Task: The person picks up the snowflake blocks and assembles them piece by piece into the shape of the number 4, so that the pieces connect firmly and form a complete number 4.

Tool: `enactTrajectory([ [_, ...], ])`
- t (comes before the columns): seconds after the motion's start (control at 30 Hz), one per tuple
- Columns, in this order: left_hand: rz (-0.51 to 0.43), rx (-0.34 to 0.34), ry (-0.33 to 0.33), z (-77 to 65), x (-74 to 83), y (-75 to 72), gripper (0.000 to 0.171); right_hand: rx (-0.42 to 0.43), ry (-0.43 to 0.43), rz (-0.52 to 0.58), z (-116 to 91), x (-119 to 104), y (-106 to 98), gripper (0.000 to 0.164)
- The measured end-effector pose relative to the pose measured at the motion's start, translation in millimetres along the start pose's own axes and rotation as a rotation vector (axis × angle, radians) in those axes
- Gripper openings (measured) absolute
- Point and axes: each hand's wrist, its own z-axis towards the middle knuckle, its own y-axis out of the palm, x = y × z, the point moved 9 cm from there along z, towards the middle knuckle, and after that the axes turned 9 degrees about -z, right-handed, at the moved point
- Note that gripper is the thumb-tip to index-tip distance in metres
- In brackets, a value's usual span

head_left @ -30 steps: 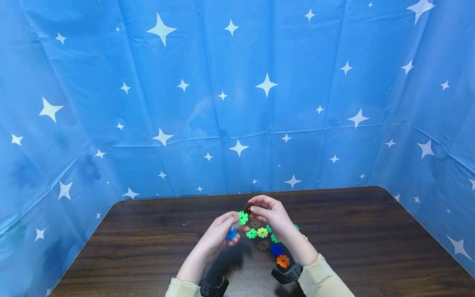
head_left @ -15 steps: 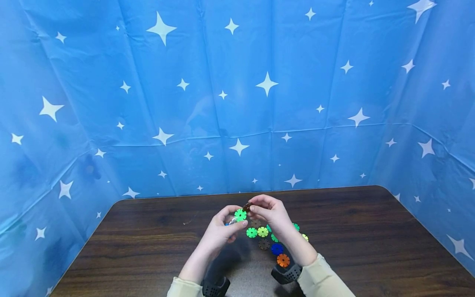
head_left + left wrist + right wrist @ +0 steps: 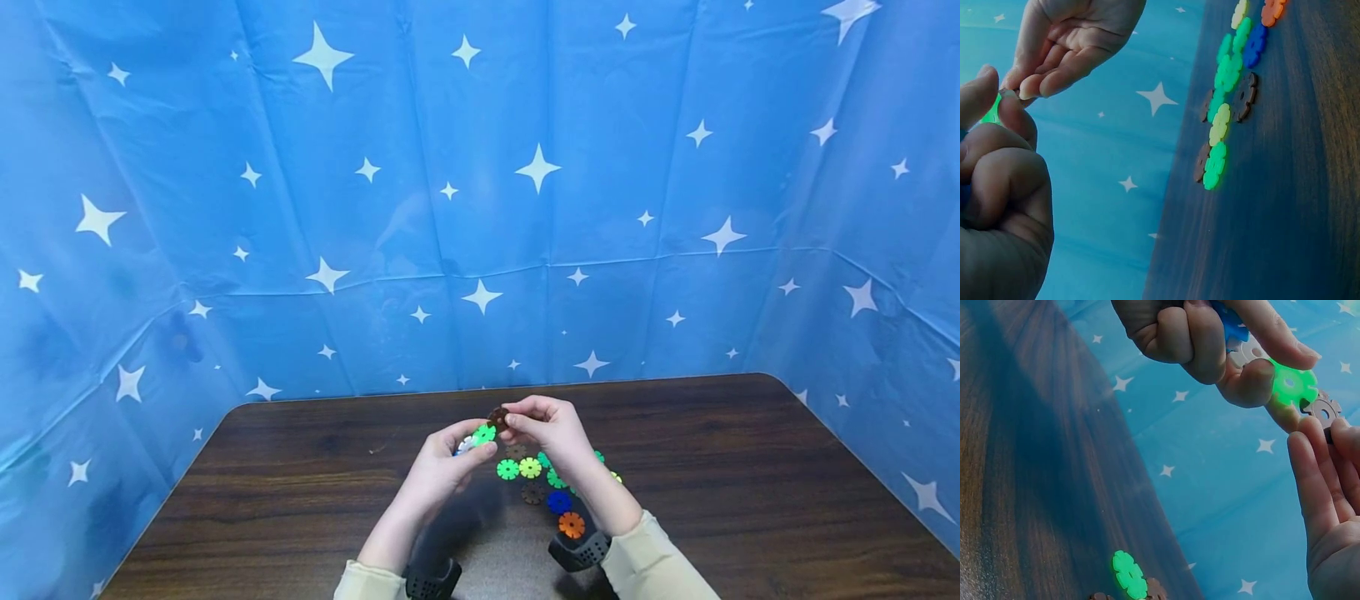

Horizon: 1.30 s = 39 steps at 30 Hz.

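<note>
My left hand [image 3: 438, 468] grips a short chain of notched plastic discs above the table. In the right wrist view the chain runs from a blue disc [image 3: 1230, 328], partly hidden by fingers, through a white disc [image 3: 1247, 353] to a bright green disc [image 3: 1290, 381]. The left thumb and index finger are at the green one. My right hand [image 3: 551, 432] pinches a brown disc [image 3: 1325, 411] between thumb and fingertips. Its edge meets the green disc's outer rim; whether the notches interlock I cannot tell.
Several loose discs lie below the hands: a green disc [image 3: 507, 469], a yellow disc [image 3: 530, 467], a brown disc [image 3: 533, 493], a blue disc [image 3: 558, 502] and an orange disc [image 3: 572, 525]. The dark wooden table [image 3: 300, 500] ends at a blue starry curtain [image 3: 480, 208].
The left hand has turned and its thumb has come up over the chain, so the blue disc no longer hangs low. The brown disc has tilted and moved slightly left against the green one.
</note>
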Motion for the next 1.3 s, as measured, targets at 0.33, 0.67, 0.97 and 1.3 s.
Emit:
enactTrajectory([
  [0.33,-0.029,-0.064,-0.023,-0.3,-0.2,3.4,0.039,-0.050,-0.008,0.043,-1,0,2,0.013],
  [0.67,-0.039,-0.086,-0.056,-1.4,-2.5,4.5,0.041,-0.087,0.021,0.062,-2,4,4,0.013],
  [0.97,-0.056,-0.086,-0.100,-0.5,-6.5,5.2,0.043,-0.020,0.036,-0.132,0,0,-2,0.018],
  [1.3,-0.031,-0.094,-0.160,-1.2,-13.1,0.1,0.048,-0.033,0.022,-0.264,-1,-4,2,0.021],
])
